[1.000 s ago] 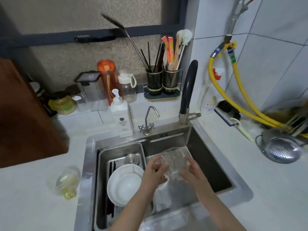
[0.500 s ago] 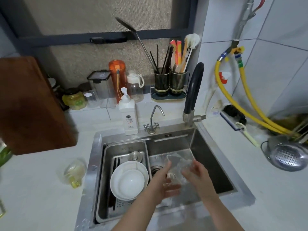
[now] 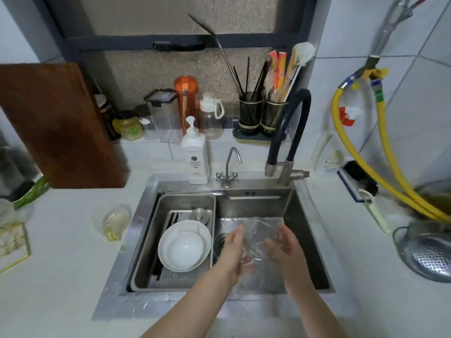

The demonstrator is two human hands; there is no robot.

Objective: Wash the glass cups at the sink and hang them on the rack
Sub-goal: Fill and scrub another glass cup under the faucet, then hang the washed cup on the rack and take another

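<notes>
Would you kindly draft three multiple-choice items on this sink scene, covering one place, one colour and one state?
1. Where does the stack of white bowls sit?
A. in the steel drain basket at the sink's left
B. on the counter
C. on the windowsill

2. What colour are the looped hoses on the tiled wall?
A. blue
B. yellow
C. red

3. How is the clear glass cup placed?
A. hanging on a rack
B. lying on the counter
C. between left hand and right hand over the basin

Key: 1 A, the basket's walls surround the bowls; 2 B, both hoses are yellow; 3 C, the hands flank it.
</notes>
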